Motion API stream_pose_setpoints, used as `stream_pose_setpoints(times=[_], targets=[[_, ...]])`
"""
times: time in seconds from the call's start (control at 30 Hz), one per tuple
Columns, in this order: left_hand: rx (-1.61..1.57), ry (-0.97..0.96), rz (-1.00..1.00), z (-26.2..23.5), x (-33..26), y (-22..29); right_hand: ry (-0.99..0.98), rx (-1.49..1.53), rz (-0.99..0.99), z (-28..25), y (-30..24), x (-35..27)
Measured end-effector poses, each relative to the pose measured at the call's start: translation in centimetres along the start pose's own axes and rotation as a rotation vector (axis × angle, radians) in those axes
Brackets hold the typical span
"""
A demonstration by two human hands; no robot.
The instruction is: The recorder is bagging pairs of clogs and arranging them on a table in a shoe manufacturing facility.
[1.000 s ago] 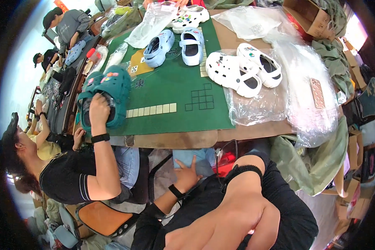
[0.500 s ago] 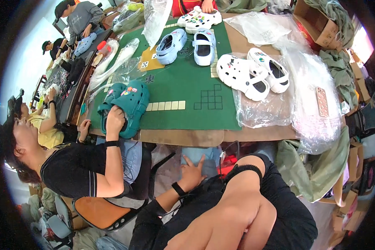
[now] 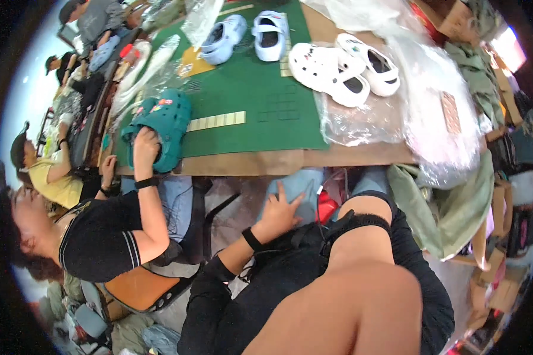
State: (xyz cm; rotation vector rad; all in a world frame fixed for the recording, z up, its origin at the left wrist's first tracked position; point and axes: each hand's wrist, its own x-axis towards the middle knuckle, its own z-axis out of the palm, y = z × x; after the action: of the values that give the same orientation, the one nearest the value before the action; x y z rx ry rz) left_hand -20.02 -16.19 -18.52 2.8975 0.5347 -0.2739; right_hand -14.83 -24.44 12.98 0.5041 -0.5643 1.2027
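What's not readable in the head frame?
- Right hand: not in view; only the arm shows, foreshortened.
- Left hand: palm pressed on a light blue thing; contact hidden, thing partly under the table edge.
- Co-worker's hand hides part of the teal clogs.

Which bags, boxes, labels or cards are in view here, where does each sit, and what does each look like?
Clear plastic bag: right end of table, crumpled, beside the white clogs.
Brown label: inside that bag, small rectangle.
Cardboard box: far right corner, brown, open.
Yellow card: on the green mat, by the pale blue clogs.
Cardboard boxes: floor, right side, brown.
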Motion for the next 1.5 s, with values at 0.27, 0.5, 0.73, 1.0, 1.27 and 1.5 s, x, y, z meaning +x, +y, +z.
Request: stream_pose_setpoints(times=[0.27,0.5,0.73,1.0,1.27,1.5], targets=[[0.125,-0.058,-0.027,1.1,0.7,0.4,-0.17,-0.132,-0.097,-0.2,0.5,-0.4],[0.113,-0.063,-0.04,1.8,-0.2,-0.5,-0.352,-0.168,-0.121,-2.5,1.1,0.3],[0.103,-0.048,0.002,1.4,0.1,-1.5,-0.301,-0.176,-0.195,-2.0,-1.6,1.7],[-0.69,-0.274,0.417,-7.5,4.4,-4.5,0.016,-1.54,0.464,-11.2,-14.4,1.8],[-0.479,0.408,0.51,-8.8,15.4,1.2,0.729,-2.639,0.809,-24.7,-33.9,1.5],[0.017,0.318,0.29,-6.0,19.1,0.9,0.574,-2.878,0.826,-30.8,-35.3,3.5]])
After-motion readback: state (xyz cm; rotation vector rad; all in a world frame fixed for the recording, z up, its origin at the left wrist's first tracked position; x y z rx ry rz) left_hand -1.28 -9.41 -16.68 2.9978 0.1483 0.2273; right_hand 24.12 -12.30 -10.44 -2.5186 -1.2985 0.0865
